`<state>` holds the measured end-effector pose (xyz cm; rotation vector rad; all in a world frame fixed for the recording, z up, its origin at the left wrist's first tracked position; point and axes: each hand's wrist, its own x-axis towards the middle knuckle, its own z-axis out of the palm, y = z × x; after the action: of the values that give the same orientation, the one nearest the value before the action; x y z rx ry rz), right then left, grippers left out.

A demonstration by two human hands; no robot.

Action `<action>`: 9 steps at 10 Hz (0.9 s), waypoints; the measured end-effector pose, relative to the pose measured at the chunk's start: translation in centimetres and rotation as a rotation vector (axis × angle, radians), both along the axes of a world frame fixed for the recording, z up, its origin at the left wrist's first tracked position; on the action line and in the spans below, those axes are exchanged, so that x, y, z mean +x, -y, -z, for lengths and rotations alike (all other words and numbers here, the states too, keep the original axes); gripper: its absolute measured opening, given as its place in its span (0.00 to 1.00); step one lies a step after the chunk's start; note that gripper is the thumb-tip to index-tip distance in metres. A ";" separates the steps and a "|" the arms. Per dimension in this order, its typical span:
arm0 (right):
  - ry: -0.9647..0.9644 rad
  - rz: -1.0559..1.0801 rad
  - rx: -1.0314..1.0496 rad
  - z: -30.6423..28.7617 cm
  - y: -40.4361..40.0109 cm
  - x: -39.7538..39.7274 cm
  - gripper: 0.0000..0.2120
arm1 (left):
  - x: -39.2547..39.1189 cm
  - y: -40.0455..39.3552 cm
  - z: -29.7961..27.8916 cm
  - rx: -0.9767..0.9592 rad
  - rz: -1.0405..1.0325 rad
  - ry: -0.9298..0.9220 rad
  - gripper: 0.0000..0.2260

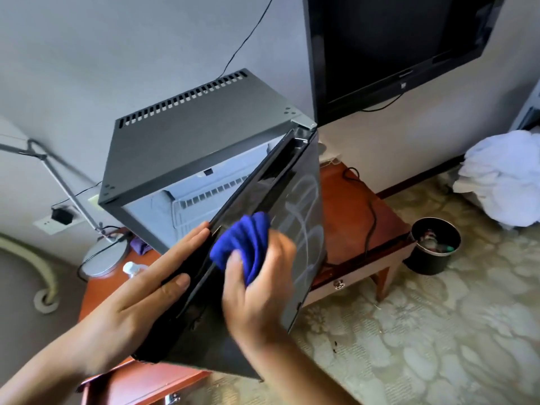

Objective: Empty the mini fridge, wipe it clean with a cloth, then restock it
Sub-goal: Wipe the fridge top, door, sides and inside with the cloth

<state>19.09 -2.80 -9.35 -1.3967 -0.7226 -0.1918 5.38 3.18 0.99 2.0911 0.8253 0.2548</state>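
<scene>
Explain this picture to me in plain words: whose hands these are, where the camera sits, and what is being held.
There is no machine here: a person wears one camera on the head, looking down at their own hands. The left hand lies flat with straight fingers against the edge of the open fridge door, steadying it. The right hand has a grip on a bunched blue cloth and presses it to the door's dark outer face. The mini fridge stands on a reddish wooden table. A small black bin sits on the carpet.

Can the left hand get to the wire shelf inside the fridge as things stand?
Probably yes. The left hand rests flat on the open door's inner edge, right beside the opening, and nothing visible blocks the wire shelf. It would have to let go of the door, though.
</scene>
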 end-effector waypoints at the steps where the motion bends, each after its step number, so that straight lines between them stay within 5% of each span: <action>1: -0.081 0.062 -0.019 -2.7 -4.4 6.0 0.23 | -1.7 -0.5 0.1 0.011 -0.052 -0.107 0.22; 2: -0.253 0.165 -0.046 -3.5 -8.6 14.0 0.26 | -2.0 0.1 -0.3 -0.006 -0.058 -0.133 0.20; 4: -0.394 0.001 -0.474 -2.3 -13.4 25.9 0.23 | -0.5 2.9 -1.7 -0.011 -0.012 0.008 0.23; 6: -0.661 0.034 -0.100 1.0 -3.7 22.9 0.27 | -0.1 2.8 -2.0 0.083 0.004 0.017 0.21; 9: -0.866 -0.237 -0.064 5.5 11.1 4.0 0.14 | -0.2 3.9 -2.7 0.161 0.077 -0.075 0.20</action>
<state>23.06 -13.93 -14.84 -1.2759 -0.1590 0.6008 5.17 -0.71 3.65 2.2904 0.7886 0.2081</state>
